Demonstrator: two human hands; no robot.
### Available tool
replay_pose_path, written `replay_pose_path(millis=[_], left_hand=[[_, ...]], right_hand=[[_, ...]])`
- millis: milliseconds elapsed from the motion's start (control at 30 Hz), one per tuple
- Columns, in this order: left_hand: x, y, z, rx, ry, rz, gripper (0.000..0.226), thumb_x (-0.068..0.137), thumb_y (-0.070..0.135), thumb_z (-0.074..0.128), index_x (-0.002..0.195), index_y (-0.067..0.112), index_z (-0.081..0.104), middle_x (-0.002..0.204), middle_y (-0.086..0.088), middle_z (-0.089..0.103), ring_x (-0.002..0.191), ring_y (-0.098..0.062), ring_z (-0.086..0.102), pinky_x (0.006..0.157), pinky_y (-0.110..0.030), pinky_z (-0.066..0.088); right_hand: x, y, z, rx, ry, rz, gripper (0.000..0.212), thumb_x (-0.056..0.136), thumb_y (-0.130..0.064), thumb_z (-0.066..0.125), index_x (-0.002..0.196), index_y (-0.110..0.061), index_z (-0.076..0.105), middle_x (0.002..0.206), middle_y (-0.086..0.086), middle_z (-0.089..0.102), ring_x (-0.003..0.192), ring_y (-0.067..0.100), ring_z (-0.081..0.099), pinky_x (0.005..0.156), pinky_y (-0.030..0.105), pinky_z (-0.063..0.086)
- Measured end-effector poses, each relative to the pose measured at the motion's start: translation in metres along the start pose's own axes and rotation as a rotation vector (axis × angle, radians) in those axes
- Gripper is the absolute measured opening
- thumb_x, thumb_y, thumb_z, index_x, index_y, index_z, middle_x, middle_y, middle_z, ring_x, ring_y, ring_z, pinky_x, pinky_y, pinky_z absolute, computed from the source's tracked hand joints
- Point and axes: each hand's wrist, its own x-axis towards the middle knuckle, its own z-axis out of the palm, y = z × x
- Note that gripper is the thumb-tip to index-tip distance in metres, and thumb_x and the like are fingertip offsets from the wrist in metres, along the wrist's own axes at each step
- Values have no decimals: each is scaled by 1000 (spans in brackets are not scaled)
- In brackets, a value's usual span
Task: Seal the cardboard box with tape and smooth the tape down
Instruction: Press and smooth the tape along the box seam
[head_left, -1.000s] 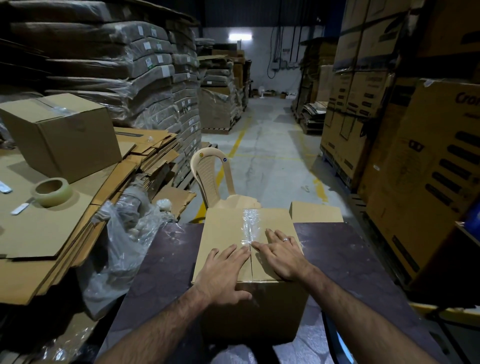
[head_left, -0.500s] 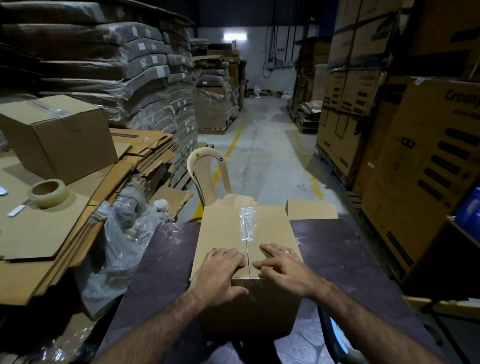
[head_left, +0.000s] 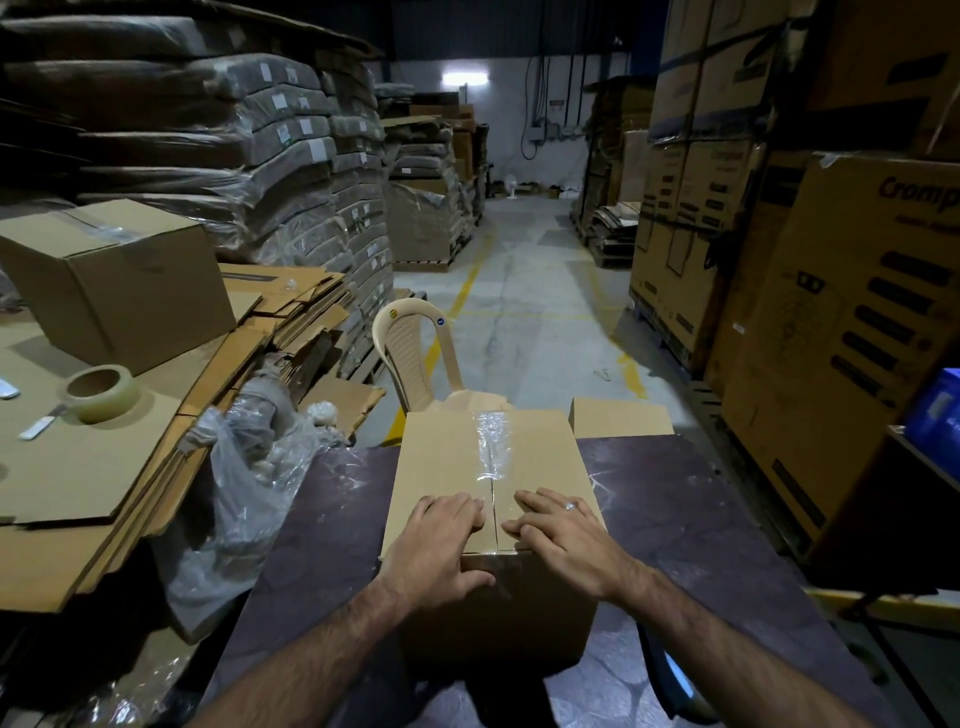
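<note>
Cardboard box (head_left: 447, 467) sat on the dark worktop (head_left: 701, 519), centre, near edge, flaps closed. Clear tape (head_left: 491, 441) ran along the top seam from the far edge toward the near one, wrinkled and shiny at the far half. Left hand (head_left: 441, 540) lay on the box top just left of the seam, fingers slightly bent and pressing down, thumb draped over the near edge onto the front face; nothing gripped. Right hand (head_left: 566, 535) lay just right of the seam, fingers spread flat on the top, ring (head_left: 570, 506) on one finger; nothing gripped either. Both hands were at the near end of the top, fingertips close to the tape line, with a narrow gap between them. A loose cardboard piece (head_left: 621, 415) stood at the worktop's far edge, just right of the box. Beige plastic chair (head_left: 410, 353) stood beyond the box, back facing us. To the left: a stack of flattened cardboard (head_left: 78, 467) carrying a tape roll (head_left: 101, 392), a small white cutter-like item (head_left: 39, 426) near it (too small to be sure), and a second taped box (head_left: 119, 280) farther back. Crumpled clear plastic sheeting (head_left: 249, 493) hung between that stack and the worktop. Wrapped bundles (head_left: 260, 130) were piled high at far left, and large printed cartons (head_left: 857, 338) lined the right side of the aisle.
</note>
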Motion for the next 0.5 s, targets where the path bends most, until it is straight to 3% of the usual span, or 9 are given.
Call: replay_pose_path(millis=[100, 200, 267, 367, 500], left_hand=[[0, -1, -1, 59, -48, -11, 79, 82, 64, 54, 144, 21, 28, 154, 2, 28, 143, -18, 24, 118, -43, 18], [-3, -2, -4, 57, -70, -3, 78, 86, 62, 51, 148, 24, 23, 160, 5, 17, 148, -16, 11, 119, -47, 11], [-7, -1, -3, 7, -39, 37, 67, 85, 58, 55, 139, 25, 36, 154, 4, 29, 144, -18, 21, 118, -47, 17], [-9, -2, 2, -32, 96, 95, 57, 78, 56, 63, 122, 23, 48, 129, 2, 53, 123, -19, 48, 108, -44, 36], [-8, -3, 2, -36, 112, 76, 57, 79, 54, 63, 125, 23, 50, 133, 3, 53, 125, -17, 47, 111, -41, 33]], right_hand=[[4, -3, -1, -45, 7, 27, 40, 102, -38, 23, 136, -40, 45, 158, -4, 19, 145, 13, 11, 115, 41, 7], [6, -4, 0, -124, -5, 13, 42, 101, -43, 22, 142, -42, 35, 159, -2, 14, 146, 15, 8, 116, 43, 5], [2, 1, 1, -95, 3, 1, 41, 100, -44, 27, 139, -42, 39, 159, -3, 16, 146, 14, 9, 116, 43, 5], [1, 6, -2, -4, 13, -4, 39, 99, -45, 29, 133, -42, 48, 158, -5, 21, 145, 10, 11, 115, 40, 8], [6, 9, -2, -116, -22, -29, 52, 90, -59, 35, 139, -42, 40, 159, -3, 18, 145, 15, 12, 116, 46, 8]])
